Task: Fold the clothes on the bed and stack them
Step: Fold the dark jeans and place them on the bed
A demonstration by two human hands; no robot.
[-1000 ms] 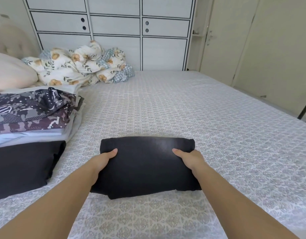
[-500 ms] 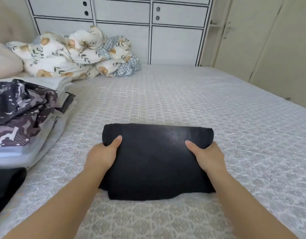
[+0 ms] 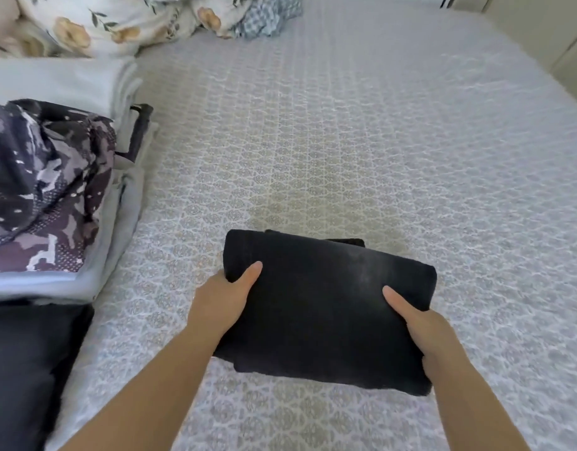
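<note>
Your left hand and right hand each pinch a side of the folded black garment, thumbs on top, fingers hidden beneath. It sits between your hands over the patterned bedsheet; the stack of folded clothes lies left of your left hand.

**A bedroom in a home**

The place was a bedroom. A wide bed filled nearly the whole view, covered by a pale sheet with a small repeating lattice print. A crumpled floral quilt lay bunched at the far end. A stack of folded clothes sat along the left side, a camouflage-patterned piece on top. Pale cupboard doors stood just beyond the bed's right edge.
</note>
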